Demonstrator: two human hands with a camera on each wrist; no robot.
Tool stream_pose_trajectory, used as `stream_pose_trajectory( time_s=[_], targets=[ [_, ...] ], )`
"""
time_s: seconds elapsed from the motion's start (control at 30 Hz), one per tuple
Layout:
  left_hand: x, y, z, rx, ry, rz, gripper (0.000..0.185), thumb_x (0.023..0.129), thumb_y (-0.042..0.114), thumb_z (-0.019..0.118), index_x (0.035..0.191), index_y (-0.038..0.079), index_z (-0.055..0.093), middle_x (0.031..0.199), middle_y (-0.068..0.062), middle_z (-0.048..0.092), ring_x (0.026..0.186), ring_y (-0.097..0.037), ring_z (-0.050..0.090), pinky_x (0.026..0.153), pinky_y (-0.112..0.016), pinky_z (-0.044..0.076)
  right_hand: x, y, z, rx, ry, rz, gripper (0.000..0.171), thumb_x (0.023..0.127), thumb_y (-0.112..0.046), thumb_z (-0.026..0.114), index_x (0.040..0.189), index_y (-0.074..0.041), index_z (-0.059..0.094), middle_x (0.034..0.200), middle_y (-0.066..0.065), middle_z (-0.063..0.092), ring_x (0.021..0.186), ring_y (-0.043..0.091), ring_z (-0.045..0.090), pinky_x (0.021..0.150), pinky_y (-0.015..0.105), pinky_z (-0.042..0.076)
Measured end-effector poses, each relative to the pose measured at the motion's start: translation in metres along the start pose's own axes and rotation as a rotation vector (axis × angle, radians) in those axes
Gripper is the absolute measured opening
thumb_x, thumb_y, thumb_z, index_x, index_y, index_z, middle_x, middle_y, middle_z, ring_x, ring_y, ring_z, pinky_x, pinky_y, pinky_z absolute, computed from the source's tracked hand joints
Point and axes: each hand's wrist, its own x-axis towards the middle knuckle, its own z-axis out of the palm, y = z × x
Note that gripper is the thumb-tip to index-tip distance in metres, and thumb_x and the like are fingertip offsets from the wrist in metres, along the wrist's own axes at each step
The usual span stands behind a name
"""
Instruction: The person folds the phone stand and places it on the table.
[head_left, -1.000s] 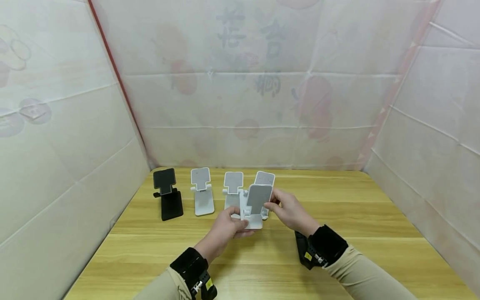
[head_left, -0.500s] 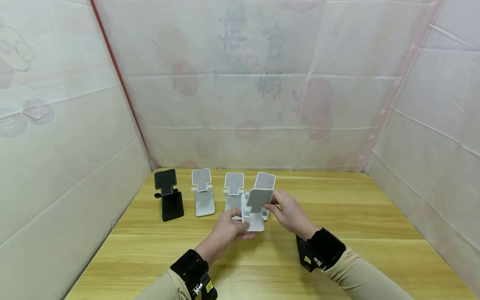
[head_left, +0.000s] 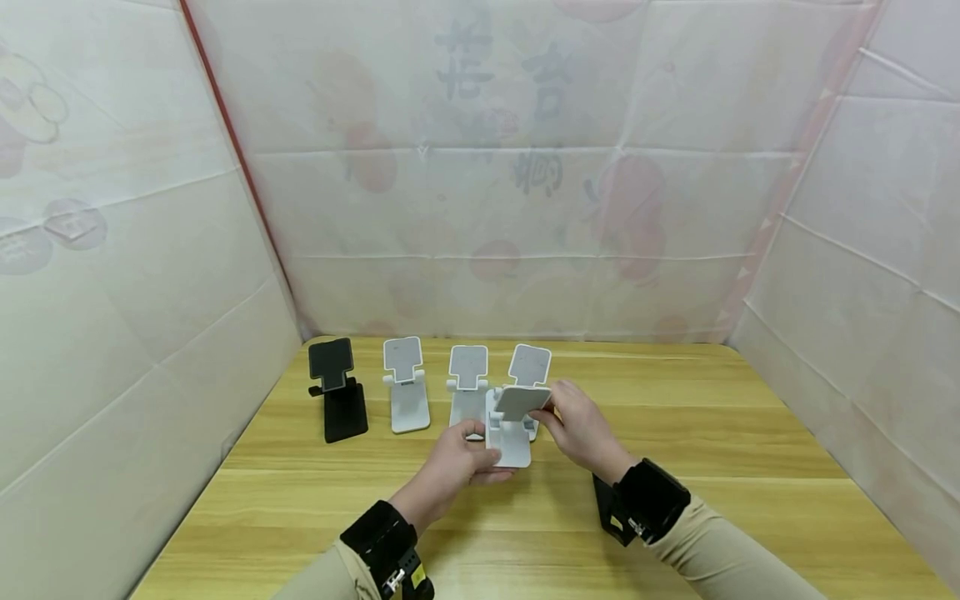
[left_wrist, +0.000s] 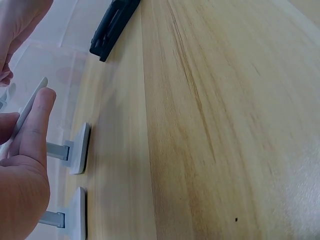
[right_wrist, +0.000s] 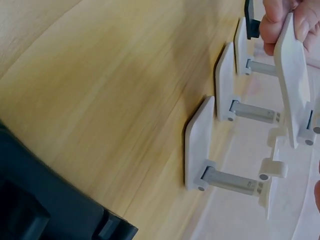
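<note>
Pale printed sheeting backs a wood-grain tabletop (head_left: 300,517), where a black phone stand (head_left: 345,414) and three white phone stands (head_left: 409,408) form a row. Raised before its right end, between both hands, is a white folding phone stand (head_left: 512,442). Neither hand is nearer: the left hand (head_left: 450,461) grips its base's left side, the right hand (head_left: 587,429) pinches its tilted plate's (head_left: 521,403) right edge. The base's long axis points away from the person.

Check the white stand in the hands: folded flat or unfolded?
Not folded flat: in the head view, the plate of the held stand angles away from the base. The right hand pinches the plate's edge.
</note>
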Motion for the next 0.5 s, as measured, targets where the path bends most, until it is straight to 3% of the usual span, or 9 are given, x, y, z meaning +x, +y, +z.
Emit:
stream_pose_trajectory(
  time_s=[0.5],
  targets=[
    [-0.0007, 0.0001, 0.0026, 0.018, -0.027, 0.002, 0.039, 0.096, -0.005, 0.061, 0.131, -0.014, 0.044, 0.112, -0.030, 0.070, 0.098, -0.042, 0.073, 0.085, -0.041, 0.064, -0.0013, 0.0045, 0.0011, -0.091, 0.094, -0.139, 0.024, 0.081, -0.002, 0.082, 0.094, -0.004, 0.062, 0.084, 0.002, 0.061, 0.079, 0.016, 0.054, 0.064, 0.032, 0.048]
  ],
)
